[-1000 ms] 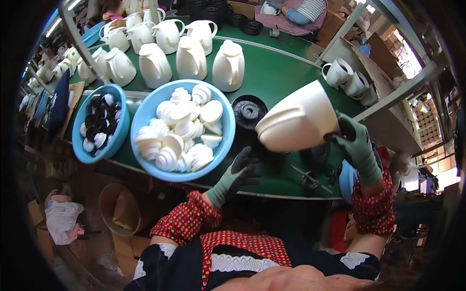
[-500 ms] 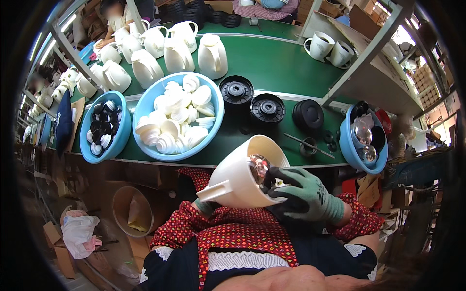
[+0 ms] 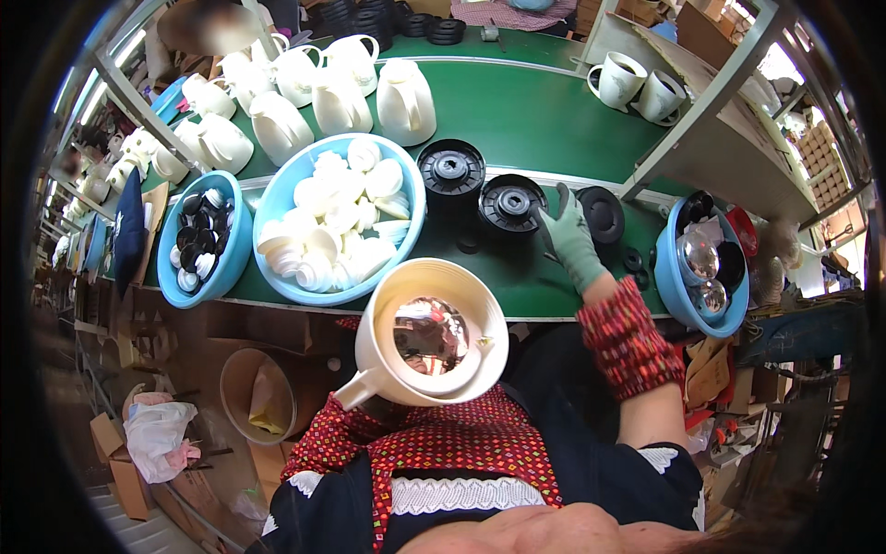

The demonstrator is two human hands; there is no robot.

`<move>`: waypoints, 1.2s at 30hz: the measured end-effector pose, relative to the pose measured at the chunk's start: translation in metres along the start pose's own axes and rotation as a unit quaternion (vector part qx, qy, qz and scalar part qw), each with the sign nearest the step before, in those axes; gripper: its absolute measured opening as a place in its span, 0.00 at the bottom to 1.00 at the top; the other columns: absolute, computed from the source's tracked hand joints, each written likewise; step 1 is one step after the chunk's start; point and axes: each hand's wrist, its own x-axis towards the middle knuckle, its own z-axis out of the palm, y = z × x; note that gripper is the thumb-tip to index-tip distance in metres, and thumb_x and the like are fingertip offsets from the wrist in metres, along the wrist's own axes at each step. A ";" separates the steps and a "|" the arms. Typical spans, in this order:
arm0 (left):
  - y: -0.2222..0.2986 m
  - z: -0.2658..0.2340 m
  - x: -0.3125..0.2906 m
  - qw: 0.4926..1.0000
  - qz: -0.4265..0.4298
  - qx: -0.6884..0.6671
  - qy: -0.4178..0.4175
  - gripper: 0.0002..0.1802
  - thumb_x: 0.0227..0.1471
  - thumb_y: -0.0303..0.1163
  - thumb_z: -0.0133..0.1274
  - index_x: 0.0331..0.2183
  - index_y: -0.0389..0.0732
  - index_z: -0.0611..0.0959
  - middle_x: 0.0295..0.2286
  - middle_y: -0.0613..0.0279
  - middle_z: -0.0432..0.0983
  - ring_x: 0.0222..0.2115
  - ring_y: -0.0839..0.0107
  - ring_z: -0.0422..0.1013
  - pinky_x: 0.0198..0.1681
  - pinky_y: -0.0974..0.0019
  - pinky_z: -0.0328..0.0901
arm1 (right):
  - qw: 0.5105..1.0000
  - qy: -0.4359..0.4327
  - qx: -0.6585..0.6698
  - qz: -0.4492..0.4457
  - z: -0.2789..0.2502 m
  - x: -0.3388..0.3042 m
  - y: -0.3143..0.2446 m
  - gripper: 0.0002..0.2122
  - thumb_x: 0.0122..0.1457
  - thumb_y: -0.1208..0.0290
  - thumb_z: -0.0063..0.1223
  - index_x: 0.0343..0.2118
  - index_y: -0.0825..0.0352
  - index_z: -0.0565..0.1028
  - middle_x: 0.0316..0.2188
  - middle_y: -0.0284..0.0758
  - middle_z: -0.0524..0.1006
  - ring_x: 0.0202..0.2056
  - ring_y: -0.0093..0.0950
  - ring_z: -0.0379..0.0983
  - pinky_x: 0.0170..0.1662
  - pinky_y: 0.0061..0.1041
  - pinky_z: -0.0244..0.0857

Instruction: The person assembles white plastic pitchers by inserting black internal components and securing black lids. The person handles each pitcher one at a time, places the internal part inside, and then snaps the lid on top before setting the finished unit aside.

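Note:
A cream jug body (image 3: 494,319) with a handle is held over my lap, its wide opening tilted up toward me. Inside shows a shiny, mirror-like round liner (image 3: 431,335). My left hand (image 3: 381,411) supports the jug from beneath; most of its fingers are hidden behind it. My right hand (image 3: 572,242), in a green and dark glove, stretches over the bench with fingers apart. Its fingertips are beside a ribbed black round part (image 3: 513,202) and close to flat black discs (image 3: 600,215). I cannot see anything held in it.
A blue basin (image 3: 415,217) of white stoppers and a smaller basin (image 3: 242,249) of black and white caps stand left. Another basin (image 3: 666,268) with shiny glass pieces stands right. Cream jugs (image 3: 406,102) line the green bench (image 3: 517,102). A metal post (image 3: 678,138) rises behind my right hand.
My right hand has left the jug's opening and reached forward to the black parts. The jug has shifted left and turned, its opening now facing me. My right forearm now covers the small metal cup.

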 end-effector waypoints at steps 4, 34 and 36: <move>0.006 0.001 0.004 1.000 0.018 0.011 0.004 0.31 0.73 0.37 0.49 0.70 0.39 0.63 0.66 0.52 0.64 0.64 0.63 0.66 0.66 0.59 0.66 | 0.947 -0.161 -0.182 0.211 0.061 0.063 0.080 0.31 0.62 0.46 0.55 0.55 0.71 0.79 0.52 0.58 0.80 0.55 0.52 0.78 0.59 0.47 0.72; -0.003 0.052 -0.075 0.993 0.008 0.078 -0.085 0.27 0.71 0.36 0.51 0.65 0.38 0.69 0.61 0.53 0.71 0.58 0.64 0.72 0.61 0.59 0.70 | 0.554 -0.262 0.760 0.215 -0.016 -0.281 -0.049 0.32 0.74 0.44 0.44 0.72 0.61 0.64 0.68 0.37 0.70 0.66 0.34 0.68 0.72 0.41 0.59; -0.003 0.047 -0.090 0.993 0.003 0.081 -0.086 0.26 0.71 0.36 0.51 0.65 0.38 0.69 0.60 0.53 0.72 0.58 0.64 0.72 0.61 0.59 0.70 | 0.515 -0.265 0.783 0.226 -0.002 -0.285 -0.035 0.26 0.75 0.56 0.45 0.70 0.65 0.64 0.67 0.40 0.71 0.63 0.34 0.72 0.68 0.39 0.66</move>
